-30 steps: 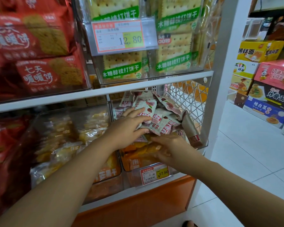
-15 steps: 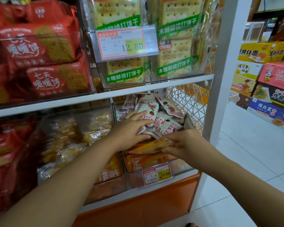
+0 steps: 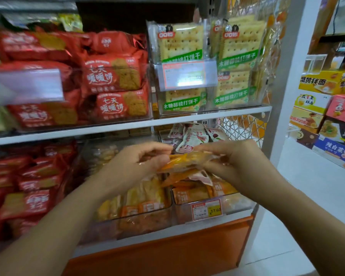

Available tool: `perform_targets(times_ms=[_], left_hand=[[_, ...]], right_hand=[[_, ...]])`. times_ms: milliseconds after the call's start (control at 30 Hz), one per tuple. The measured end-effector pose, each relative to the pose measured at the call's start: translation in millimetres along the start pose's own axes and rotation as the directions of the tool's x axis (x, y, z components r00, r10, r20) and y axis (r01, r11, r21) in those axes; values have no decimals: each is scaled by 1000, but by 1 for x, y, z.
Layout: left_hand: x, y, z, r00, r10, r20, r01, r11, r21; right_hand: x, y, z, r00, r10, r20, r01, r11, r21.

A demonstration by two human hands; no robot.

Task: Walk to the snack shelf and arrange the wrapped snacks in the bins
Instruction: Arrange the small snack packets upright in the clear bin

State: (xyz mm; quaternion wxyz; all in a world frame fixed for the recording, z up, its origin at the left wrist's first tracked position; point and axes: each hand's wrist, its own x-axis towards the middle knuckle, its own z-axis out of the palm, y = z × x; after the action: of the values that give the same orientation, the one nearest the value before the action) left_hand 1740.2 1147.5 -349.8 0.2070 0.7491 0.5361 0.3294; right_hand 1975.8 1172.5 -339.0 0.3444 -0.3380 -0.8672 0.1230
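Orange wrapped snack (image 3: 184, 163) held up in both hands, centre frame, in front of the lower shelf (image 3: 108, 129).

Left hand (image 3: 135, 164) is curled on the snack's left end and right hand (image 3: 237, 166) on its right end. Both are clamped on it, with the packet spanning between them. It sits just above a clear bin (image 3: 237, 203) of orange packs, lower centre-right, with a price tag (image 3: 206, 210) on the bin front. White-and-red packets (image 3: 193, 139) are piled behind it. One shelf up there are green-label cracker packs (image 3: 179, 44) at top centre and red biscuit packs (image 3: 112, 74) at upper left. Stacked cartons (image 3: 327, 84) stand at the right edge. The frame is motion-blurred, so I can't tell the fingertip positions under the wrapper.
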Motion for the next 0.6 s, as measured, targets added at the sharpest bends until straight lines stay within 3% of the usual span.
perform_targets(times_ms=[133,233,300,433,600], left_hand=[[-29,-17,-32,998,-30,-57,35,995,91],[-46,-39,-45,993,-57,-105,77,977,196],[-55,-63,-45,987,-113,-118,143,946,292],[-68,-106,-29,958,-281,-56,271,823,499],[-64,-110,-14,943,-333,-11,285,790,542]], right_hand=[[30,-17,45,980,-198,2,198,980,29],[55,-20,90,967,-253,28,250,964,93],[69,-21,118,967,-243,83,232,965,119],[75,-16,137,933,-147,329,132,989,70],[58,0,102,946,-57,320,74,996,-40]])
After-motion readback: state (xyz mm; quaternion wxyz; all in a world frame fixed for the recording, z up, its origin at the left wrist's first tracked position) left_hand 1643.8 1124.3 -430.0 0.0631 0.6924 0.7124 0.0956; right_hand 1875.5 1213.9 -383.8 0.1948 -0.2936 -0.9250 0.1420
